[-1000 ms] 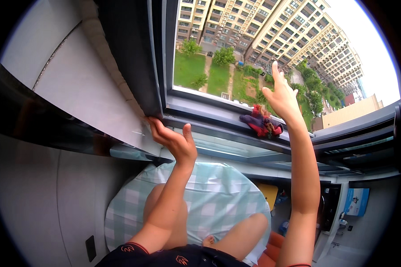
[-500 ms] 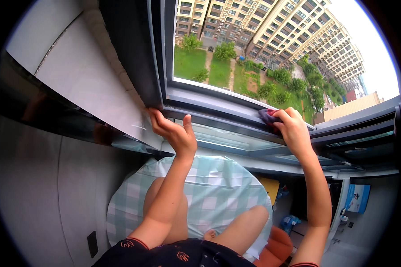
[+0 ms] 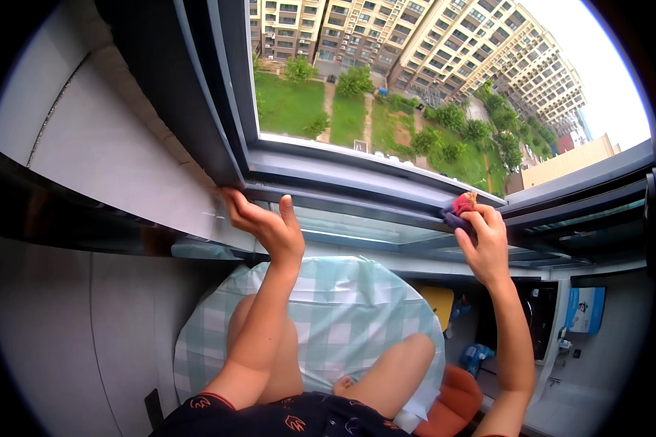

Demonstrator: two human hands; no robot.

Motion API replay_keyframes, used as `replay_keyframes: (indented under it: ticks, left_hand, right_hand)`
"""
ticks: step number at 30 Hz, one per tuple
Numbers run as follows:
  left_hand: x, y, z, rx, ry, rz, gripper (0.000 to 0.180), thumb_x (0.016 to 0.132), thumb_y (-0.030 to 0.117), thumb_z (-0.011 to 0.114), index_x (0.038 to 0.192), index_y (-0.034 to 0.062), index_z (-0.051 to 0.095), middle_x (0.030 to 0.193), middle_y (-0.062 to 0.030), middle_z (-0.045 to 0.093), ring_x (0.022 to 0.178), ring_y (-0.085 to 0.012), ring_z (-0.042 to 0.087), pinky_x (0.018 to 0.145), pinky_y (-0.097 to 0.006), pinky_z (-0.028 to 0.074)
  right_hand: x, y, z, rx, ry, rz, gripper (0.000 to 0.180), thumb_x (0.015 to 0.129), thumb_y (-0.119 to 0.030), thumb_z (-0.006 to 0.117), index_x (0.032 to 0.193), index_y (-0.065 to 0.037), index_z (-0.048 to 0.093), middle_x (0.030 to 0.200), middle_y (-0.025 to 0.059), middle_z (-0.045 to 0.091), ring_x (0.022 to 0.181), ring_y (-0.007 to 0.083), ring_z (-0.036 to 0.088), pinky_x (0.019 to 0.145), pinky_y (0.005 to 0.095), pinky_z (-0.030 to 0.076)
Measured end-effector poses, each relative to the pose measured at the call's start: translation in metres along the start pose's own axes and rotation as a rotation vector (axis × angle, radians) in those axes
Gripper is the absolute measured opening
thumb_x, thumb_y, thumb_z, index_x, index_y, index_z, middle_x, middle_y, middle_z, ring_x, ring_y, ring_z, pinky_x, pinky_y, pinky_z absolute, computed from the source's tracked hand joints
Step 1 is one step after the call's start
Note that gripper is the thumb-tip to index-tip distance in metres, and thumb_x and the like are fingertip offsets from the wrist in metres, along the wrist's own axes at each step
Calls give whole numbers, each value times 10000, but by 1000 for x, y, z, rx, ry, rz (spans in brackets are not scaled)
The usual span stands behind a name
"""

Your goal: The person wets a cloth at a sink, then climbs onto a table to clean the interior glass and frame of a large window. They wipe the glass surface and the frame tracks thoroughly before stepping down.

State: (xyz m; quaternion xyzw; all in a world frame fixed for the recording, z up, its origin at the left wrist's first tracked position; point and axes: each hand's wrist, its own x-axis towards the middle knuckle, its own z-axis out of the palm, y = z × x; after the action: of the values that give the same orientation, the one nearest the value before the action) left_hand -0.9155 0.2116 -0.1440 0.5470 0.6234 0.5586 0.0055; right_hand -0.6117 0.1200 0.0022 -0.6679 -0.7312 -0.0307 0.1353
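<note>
Pinched in my right hand [image 3: 486, 246] is a crumpled dark purple and red cloth [image 3: 458, 211]. It rests on the grey window sill frame [image 3: 342, 178], toward the right end of its track. My left hand [image 3: 273, 231] is raised to the frame's lower left corner. Its fingertips touch the corner where the frame meets the pale wall, and the thumb stands apart. Nothing shows in that hand, though its fingertips are partly hidden against the edge.
Beneath my bare legs lies a round table with a green-and-white checked cover [image 3: 328, 298]. An orange-brown chair [image 3: 455, 404] stands at its right. Past the window, a lawn and tall buildings [image 3: 488, 51] lie far below. A blue-and-white box [image 3: 585, 309] is at the right.
My right hand has slid the cloth slightly right and turned it, so more red shows. The view has shifted a little; my left hand keeps its place at the frame corner.
</note>
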Motion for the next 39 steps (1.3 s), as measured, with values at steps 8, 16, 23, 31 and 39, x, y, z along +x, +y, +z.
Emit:
replay_keyframes:
  ticks: [8,16,23,31,39]
  left_hand:
    - [-2,0,2,-8,-16,10,859,973,518,409,1428,-132,78,1464,-333,128,1353,-429,166,1098,-499,155]
    - [-4,-6,5,64,-17,22,859,977,541,352,1427,-132,66,1468,-336,107,1353,-433,159,1097,-505,151]
    - [-4,-7,10,74,13,39,874,975,560,319,1429,-137,48,1472,-333,98,1354,-431,154,1098,-504,145]
    - [-2,-6,8,89,4,27,862,976,541,355,1436,-124,55,1470,-329,119,1352,-425,163,1097,-503,149]
    - [-2,-1,3,17,-6,10,860,978,541,356,1435,-120,49,1488,-317,90,1382,-407,122,1109,-512,105]
  right_hand:
    - [28,-62,43,25,161,-202,289,741,-130,737,1002,-75,625,1035,87,573,944,301,544,805,396,458]
    - [20,15,-13,93,-70,-34,127,848,-147,649,912,-38,660,900,105,607,905,308,564,813,396,453]
    - [25,-7,15,434,-9,131,199,859,-202,680,946,-34,617,861,119,612,813,284,564,738,354,459]
    - [45,-40,21,76,172,-358,189,731,-194,751,840,-82,645,841,45,597,818,250,566,715,374,467]
    - [51,-24,7,0,-67,-419,238,728,-29,662,926,-157,697,818,47,541,769,224,586,634,332,501]
